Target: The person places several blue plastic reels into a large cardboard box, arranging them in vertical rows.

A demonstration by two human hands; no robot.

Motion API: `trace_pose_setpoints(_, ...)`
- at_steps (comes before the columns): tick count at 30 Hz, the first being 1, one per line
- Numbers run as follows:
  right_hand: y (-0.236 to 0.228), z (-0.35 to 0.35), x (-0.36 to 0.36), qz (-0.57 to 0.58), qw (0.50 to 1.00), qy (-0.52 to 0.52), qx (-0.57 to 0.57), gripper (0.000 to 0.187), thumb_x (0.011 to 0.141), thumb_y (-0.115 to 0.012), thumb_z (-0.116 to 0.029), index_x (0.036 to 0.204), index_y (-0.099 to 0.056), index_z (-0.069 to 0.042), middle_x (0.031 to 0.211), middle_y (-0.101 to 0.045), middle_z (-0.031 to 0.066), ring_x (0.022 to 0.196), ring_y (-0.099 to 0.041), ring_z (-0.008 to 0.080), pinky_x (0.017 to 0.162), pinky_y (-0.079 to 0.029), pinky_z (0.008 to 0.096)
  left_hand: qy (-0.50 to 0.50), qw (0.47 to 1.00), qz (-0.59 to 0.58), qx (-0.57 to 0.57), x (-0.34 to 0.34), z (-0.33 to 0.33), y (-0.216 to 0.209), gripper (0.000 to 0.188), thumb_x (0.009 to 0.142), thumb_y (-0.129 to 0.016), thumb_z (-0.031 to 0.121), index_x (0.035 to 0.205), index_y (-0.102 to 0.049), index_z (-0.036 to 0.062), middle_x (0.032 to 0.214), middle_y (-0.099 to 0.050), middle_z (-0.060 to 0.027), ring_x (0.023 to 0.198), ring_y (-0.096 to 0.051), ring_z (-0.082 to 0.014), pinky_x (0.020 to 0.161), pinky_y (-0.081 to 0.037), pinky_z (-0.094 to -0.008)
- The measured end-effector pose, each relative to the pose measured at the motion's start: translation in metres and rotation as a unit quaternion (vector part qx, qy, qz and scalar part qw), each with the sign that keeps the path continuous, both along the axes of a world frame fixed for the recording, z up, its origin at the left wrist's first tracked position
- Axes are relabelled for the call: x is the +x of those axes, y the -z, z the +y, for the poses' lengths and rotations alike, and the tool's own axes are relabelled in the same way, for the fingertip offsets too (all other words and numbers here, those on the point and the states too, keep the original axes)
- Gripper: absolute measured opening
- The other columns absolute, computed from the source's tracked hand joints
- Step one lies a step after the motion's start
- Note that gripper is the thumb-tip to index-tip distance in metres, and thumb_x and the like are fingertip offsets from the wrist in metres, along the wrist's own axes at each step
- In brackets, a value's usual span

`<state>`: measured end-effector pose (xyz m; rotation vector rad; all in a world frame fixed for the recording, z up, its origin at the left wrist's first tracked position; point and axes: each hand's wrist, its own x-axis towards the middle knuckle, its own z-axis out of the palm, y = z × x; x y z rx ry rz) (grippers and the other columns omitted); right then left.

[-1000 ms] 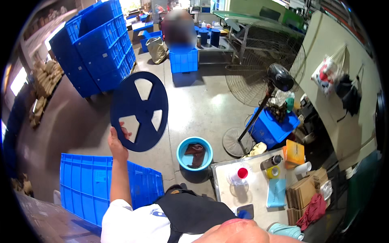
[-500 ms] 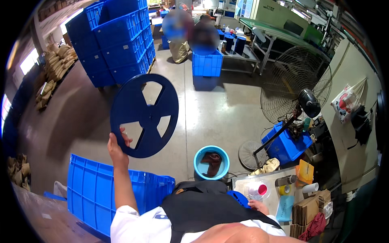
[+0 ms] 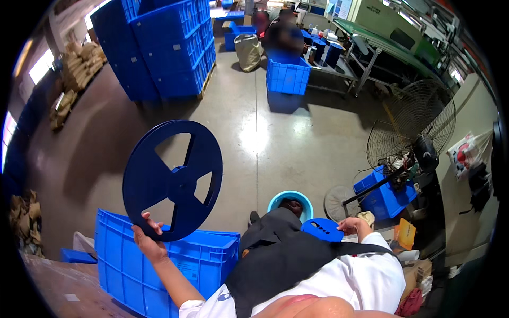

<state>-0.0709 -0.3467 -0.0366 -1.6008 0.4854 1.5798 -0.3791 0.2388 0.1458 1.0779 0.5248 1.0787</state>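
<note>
My left hand [image 3: 150, 241] grips a large dark blue plastic reel [image 3: 161, 186] by its lower rim, with fingers passing through one of its cut-outs. The reel is held up and tilted, its face with three openings and a small centre hub towards me. My right hand [image 3: 358, 227] has its fingers closed on the edge of a bright blue plastic stool [image 3: 321, 229], whose seat shows several small holes beside my apron. The stool's legs are hidden.
Below the reel stands a large blue crate [image 3: 169, 259]. A turquoise basin [image 3: 274, 201] with dark cloth sits on the floor ahead. To the right is a standing fan [image 3: 411, 127]. Stacked blue crates [image 3: 164, 53] rise at far left; a person works behind a far crate [image 3: 288, 77].
The reel and my left hand have come lower and slightly left. My right hand has risen at my side with the stool, which shows more. My view and body have shifted.
</note>
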Motion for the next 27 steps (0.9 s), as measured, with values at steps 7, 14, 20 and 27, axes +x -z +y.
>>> trace_pose_setpoints(7, 0.021, 0.050, 0.095, 0.056, 0.990, -0.113, -0.069, 0.008, 0.086, -0.059, -0.017, 0.086, -0.053, -0.011, 0.074, -0.059, -0.0007, 0.068, -0.058, 0.0118, 0.061, -0.046, 0.0235, -0.094, 0.983, 0.059, -0.147, -0.023, 0.010, 0.054, 0.055, 0.089, -0.045, 0.052, 0.103, -0.054, -0.0005, 0.062, -0.047, -0.0009, 0.051, -0.041, -0.0090, 0.054, -0.039, -0.0205)
trace_pose_setpoints(14, 0.013, 0.098, 0.156, 0.114, 0.993, 0.030, 0.011, 0.011, 0.084, -0.058, -0.007, 0.093, -0.052, -0.008, 0.072, -0.058, 0.0021, 0.061, -0.057, 0.0152, 0.056, -0.048, 0.0284, -0.140, 0.968, 0.182, -0.102, 0.057, 0.035, 0.039, 0.052, 0.089, -0.046, 0.051, 0.103, -0.053, 0.0022, 0.065, -0.052, -0.0015, 0.057, -0.047, -0.0090, 0.049, -0.033, -0.0168)
trace_pose_setpoints(20, 0.003, 0.173, 0.234, -0.004, 0.998, 0.043, 0.051, 0.026, 0.084, -0.058, -0.006, 0.109, -0.053, -0.008, 0.086, -0.060, 0.0019, 0.073, -0.057, 0.0144, 0.063, -0.048, 0.0280, -0.083, 0.982, -0.071, -0.157, 0.221, 0.091, 0.006, 0.050, 0.087, -0.047, 0.054, 0.099, -0.051, 0.0053, 0.061, -0.044, 0.0006, 0.049, -0.036, -0.0084, 0.059, -0.036, -0.0191)
trace_pose_setpoints(27, 0.021, 0.239, 0.279, -0.037, 0.998, 0.047, 0.031, 0.030, 0.080, -0.061, 0.000, 0.108, -0.053, -0.008, 0.083, -0.060, 0.0064, 0.070, -0.060, 0.0190, 0.061, -0.050, 0.0317, 0.211, 0.828, -0.403, -0.326, 0.382, 0.161, 0.007, 0.028, 0.097, -0.040, 0.031, 0.104, -0.052, 0.0061, 0.071, -0.044, 0.0005, 0.054, -0.042, -0.0089, 0.066, -0.051, -0.0268)
